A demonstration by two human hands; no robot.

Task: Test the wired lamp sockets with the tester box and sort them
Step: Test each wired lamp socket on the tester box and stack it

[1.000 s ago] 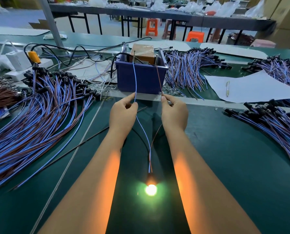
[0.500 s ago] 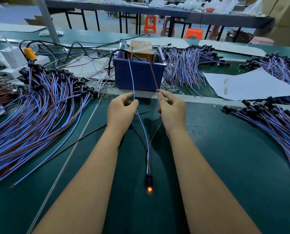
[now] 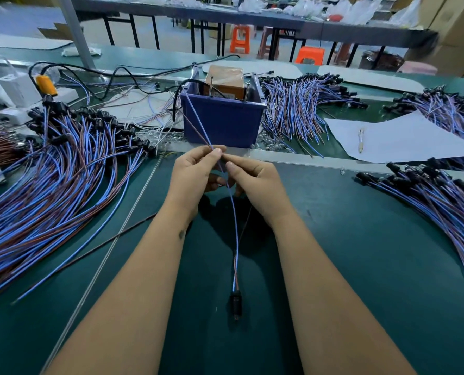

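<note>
Left hand [image 3: 191, 173] and right hand [image 3: 255, 180] pinch the blue and brown leads [image 3: 232, 207] together, apparently gathering them for sorting, unlit socket [image 3: 235, 304] near, tester box [image 3: 221, 115] beyond.

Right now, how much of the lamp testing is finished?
Lots looks sorted: big piles of wired sockets lie on the left, and more on the right. In hand: the left hand and right hand pinch one socket's wires together, unlit. Which piles remain untested, I cannot tell.
</note>
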